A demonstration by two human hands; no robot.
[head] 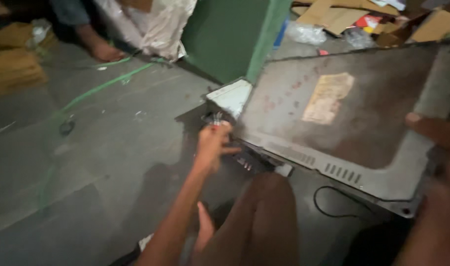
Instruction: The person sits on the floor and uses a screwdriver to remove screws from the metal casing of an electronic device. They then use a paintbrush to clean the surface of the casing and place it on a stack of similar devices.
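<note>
Down at the bottom of the view, a bent knee [264, 221] blocks a fair bit of the floor [102, 162], and the left arm runs up past it. The left hand [212, 145] has its grip closed on something small at the near-left corner of the metal panel [353, 118]. It looks like a bundle of thin wires [216, 118] with red bits, but the blur makes it hard to call. The right hand [439, 143] clamps the panel's right edge, thumb on top, fingers hidden behind.

The panel is tilted up off the floor, resting on its lower edge, vent slots along the bottom and a worn paper label [328, 97] in the middle. To my eye, the safe way here is to keep the right hand steady so the sheet doesn't swing, and pull gently near the connector rather than yanking the strands.

A black cable [328, 207] loops under the panel; where it ends is hidden. Further back are a green post [264, 44], cardboard scraps [333, 15], and another person's bare foot [104, 49], all fuzzy.
</note>
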